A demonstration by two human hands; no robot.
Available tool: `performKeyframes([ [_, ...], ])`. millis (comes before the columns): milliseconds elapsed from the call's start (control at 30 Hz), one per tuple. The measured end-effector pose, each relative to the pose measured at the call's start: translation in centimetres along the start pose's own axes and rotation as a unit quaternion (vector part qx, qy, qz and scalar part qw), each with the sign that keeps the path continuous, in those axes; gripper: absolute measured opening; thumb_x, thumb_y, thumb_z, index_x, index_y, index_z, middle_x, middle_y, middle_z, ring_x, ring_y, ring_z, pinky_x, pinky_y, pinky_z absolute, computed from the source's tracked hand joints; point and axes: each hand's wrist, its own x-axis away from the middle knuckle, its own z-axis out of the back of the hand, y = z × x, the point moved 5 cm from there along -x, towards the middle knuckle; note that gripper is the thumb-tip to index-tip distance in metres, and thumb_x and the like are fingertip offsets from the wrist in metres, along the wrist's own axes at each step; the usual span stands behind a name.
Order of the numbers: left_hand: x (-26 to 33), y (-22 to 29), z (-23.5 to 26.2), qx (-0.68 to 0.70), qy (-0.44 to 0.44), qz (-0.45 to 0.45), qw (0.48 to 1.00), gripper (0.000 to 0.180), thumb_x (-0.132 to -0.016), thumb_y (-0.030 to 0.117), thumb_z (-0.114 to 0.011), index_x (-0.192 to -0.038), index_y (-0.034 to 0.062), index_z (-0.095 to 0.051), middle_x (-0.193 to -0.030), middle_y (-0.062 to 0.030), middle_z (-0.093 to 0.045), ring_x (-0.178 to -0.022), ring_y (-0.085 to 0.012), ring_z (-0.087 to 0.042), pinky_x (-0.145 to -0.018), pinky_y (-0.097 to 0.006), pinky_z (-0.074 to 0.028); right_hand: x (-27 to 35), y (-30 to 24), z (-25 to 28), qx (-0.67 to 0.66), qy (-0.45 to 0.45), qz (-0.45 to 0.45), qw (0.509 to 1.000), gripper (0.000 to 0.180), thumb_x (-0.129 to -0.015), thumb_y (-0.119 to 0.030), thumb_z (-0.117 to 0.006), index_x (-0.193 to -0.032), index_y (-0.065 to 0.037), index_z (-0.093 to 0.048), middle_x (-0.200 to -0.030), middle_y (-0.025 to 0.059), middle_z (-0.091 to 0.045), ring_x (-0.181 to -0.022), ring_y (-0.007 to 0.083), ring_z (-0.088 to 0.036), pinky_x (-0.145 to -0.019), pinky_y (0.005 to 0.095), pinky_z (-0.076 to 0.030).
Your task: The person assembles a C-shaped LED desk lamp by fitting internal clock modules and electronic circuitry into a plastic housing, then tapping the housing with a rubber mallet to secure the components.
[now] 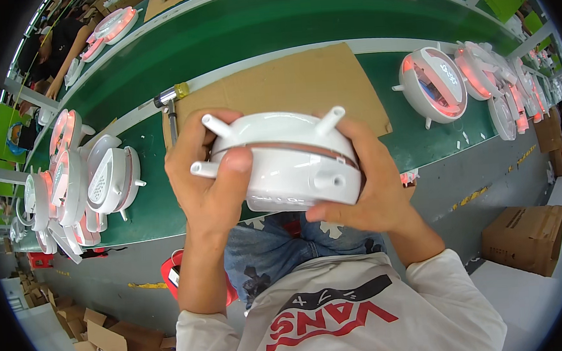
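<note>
A long green surface point(156, 207) curves across the view, with a flat brown cardboard sheet point(274, 78) lying on it. Toward the left end stands a crowded group of white housings point(115, 180), some showing a pinkish-red glow; to the right, another white housing point(435, 103) with a pinkish-red face sits beside more of the same kind. The rounded white housing point(287, 175) in hand is held up by the near edge of the surface, covering part of the cardboard sheet from view — a brownish seam runs round its body. The left hand point(203, 174) and the right hand point(376, 182) grip its two sides, fingers clamped on the shell, the left thumb pressed on the near face and the right thumb at the lower edge. A hammer point(171, 95) with a yellow-tipped head lies at the sheet's left edge. Smallest are the white pegs point(329, 121) jutting from the held housing.
</note>
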Motion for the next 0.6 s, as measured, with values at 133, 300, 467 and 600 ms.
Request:
performKeyframes([
  [133,1.3,-0.6,-0.3,-0.008,0.037,-0.045,0.998,0.063,-0.089,0.055,-0.065,-0.106,-0.0051,-0.062,-0.082,-0.0114,-0.067,-0.074,-0.0159,-0.063,-0.067,-0.027,-0.048,0.5,0.1,-0.5,-0.044,0.069,0.088,0.993,0.098,-0.068,-0.055,-0.089,-0.137,0.004,-0.05,-0.12,0.0226,-0.063,-0.104,0.0378,-0.066,-0.087,0.0425,-0.053],
  [300,2.0,0.8,-0.7,-0.031,0.009,-0.039,0.999,0.066,-0.097,0.062,-0.049,-0.098,-0.003,-0.055,-0.086,-0.0161,-0.065,-0.076,-0.0202,-0.064,-0.067,-0.03,-0.05,0.6,-0.8,0.0,0.016,0.081,0.172,0.982,0.088,-0.072,-0.056,-0.085,-0.127,0.007,-0.057,-0.104,0.0204,-0.067,-0.084,0.0352,-0.069,-0.073,0.0384,-0.056],
  [467,0.7,-0.3,-0.7,-0.02,0.011,0.001,1.0,0.05,-0.092,0.048,-0.065,-0.098,-0.0016,-0.061,-0.08,-0.0096,-0.067,-0.068,-0.0128,-0.06,-0.061,-0.026,-0.045,0.6,-0.9,0.6,0.058,0.091,0.157,0.982,0.079,-0.076,-0.05,-0.085,-0.122,0.007,-0.057,-0.098,0.0185,-0.068,-0.08,0.0352,-0.069,-0.07,0.04,-0.055],
  [600,-3.0,-1.5,-2.5,-0.111,-0.112,0.134,0.978,0.047,-0.093,0.046,-0.067,-0.095,-0.0009,-0.066,-0.079,-0.0087,-0.066,-0.069,-0.0113,-0.056,-0.062,-0.027,-0.043,-0.6,2.7,0.8,-0.05,0.03,-0.031,0.998,0.07,-0.082,-0.043,-0.081,-0.122,0.007,-0.054,-0.102,0.0233,-0.066,-0.089,0.0371,-0.069,-0.077,0.0415,-0.054],
])
